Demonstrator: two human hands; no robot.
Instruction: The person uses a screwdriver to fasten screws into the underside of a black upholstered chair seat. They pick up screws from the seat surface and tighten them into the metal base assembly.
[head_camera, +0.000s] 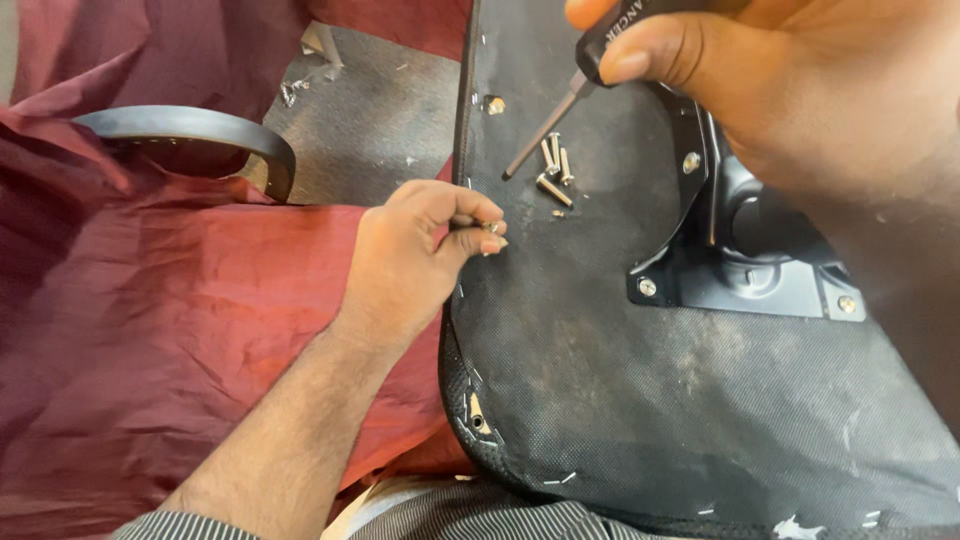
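The left hand (415, 250) pinches a small silver screw (491, 228) between thumb and forefinger, at the edge of the upturned chair seat (620, 400). The right hand (790, 80) is closed around a screwdriver (560, 110), whose tip points down at the black fabric underside. Just beside the tip lie three loose screws (555, 170). Further right sits the black metal mounting plate (740, 270). Red cloth (180, 330) lies left of the seat.
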